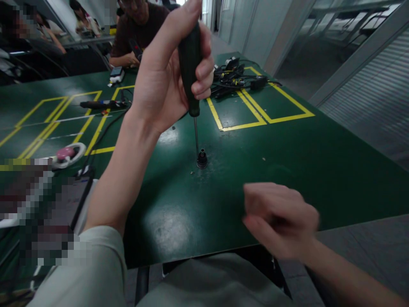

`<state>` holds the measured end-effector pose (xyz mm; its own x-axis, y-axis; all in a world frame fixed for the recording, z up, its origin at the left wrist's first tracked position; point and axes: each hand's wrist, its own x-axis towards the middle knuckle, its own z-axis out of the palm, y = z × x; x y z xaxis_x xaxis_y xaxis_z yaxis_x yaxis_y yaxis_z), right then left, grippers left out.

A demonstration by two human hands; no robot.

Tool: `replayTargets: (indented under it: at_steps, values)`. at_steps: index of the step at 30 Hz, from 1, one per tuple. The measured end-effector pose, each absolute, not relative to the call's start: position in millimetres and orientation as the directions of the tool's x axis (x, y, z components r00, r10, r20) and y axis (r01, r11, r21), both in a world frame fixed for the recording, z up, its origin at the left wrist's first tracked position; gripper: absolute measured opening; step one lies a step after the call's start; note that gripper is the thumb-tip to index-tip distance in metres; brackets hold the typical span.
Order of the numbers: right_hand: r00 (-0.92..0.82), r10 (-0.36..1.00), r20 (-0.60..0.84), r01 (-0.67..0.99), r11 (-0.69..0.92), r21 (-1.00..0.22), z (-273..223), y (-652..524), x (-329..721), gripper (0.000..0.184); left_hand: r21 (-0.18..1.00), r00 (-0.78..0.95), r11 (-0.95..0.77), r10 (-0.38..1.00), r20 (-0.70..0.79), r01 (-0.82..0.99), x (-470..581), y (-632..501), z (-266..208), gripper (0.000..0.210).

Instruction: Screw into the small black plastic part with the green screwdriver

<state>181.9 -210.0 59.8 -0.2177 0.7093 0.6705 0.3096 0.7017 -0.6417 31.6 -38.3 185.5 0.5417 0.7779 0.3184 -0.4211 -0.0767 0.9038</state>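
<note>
My left hand [179, 64] is wrapped round the dark handle of a screwdriver [191, 72], which it holds nearly upright. The thin shaft points down to a small black round part [202, 160] with a metal tip, standing on the green table. The tip of the shaft is at the part's left edge; whether it sits in a screw I cannot see. A tiny metal piece [192, 172], perhaps a screw, lies just in front of that part. Lower right, above the table's near edge, my right hand [281, 217] is curled closed and slightly blurred, its inner side hidden.
Black cables [231, 76] lie heaped at the back right of the green table [287, 157]. To the left are a dark pen-like tool [102, 104] with a cord and a white roll [70, 154] with pink inside. Across the table sits a person [140, 30].
</note>
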Motion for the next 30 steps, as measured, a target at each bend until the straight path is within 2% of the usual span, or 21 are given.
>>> replayTargets:
  at_steps: [2,3,4,6,7,12,14,18,24,30]
  values:
    - [-0.161,0.795,0.585,0.412,0.593,-0.692,41.5,-178.0,185.2,0.029,0.898,0.523,-0.094,0.785,0.332,-0.429,31.8,-38.6,185.7,0.068]
    - [-0.13,0.852,0.507,0.467,0.504,-0.727,31.9,-163.0,187.4,0.013,0.894,0.505,-0.109,0.792,0.342,-0.434,32.0,-38.7,185.6,0.066]
    - [-0.12,0.892,0.437,0.496,0.435,-0.752,22.8,-149.3,189.5,0.012,0.892,0.494,-0.123,0.796,0.35,-0.434,32.2,-38.9,185.5,0.065]
    - [-0.178,0.919,0.353,0.524,0.392,-0.756,7.6,-126.7,192.7,0.048,0.896,0.496,-0.132,0.794,0.352,-0.425,32.4,-39.2,185.1,0.066]
    - [-0.228,0.913,0.339,0.528,0.409,-0.745,2.0,-117.3,193.6,0.06,0.897,0.51,-0.127,0.785,0.352,-0.424,32.2,-39.3,184.8,0.067]
    - [-0.444,0.839,0.313,0.465,0.515,-0.72,-6.5,-80.5,192.0,0.081,0.906,0.636,-0.12,0.674,0.374,-0.406,29.2,-39.1,183.1,0.067]
    - [-0.51,0.808,0.295,0.475,0.551,-0.686,-4.9,-69.4,190.1,0.073,0.913,0.653,-0.12,0.663,0.365,-0.39,27.7,-39.2,183.0,0.07]
    - [-0.547,0.785,0.289,0.492,0.581,-0.648,-1.5,-58.7,186.2,0.04,0.917,0.623,-0.121,0.7,0.35,-0.38,24.6,-39.3,183.4,0.064]
    - [-0.55,0.775,0.312,0.49,0.602,-0.631,-1.6,-61.8,183.4,0.033,0.891,0.582,-0.12,0.718,0.382,-0.438,21.9,-35.6,177.6,0.043]
    - [-0.555,0.775,0.302,0.488,0.597,-0.637,-0.5,-61.9,182.7,0.032,0.884,0.623,-0.071,0.684,0.38,-0.461,26.7,-37.1,177.0,0.047]
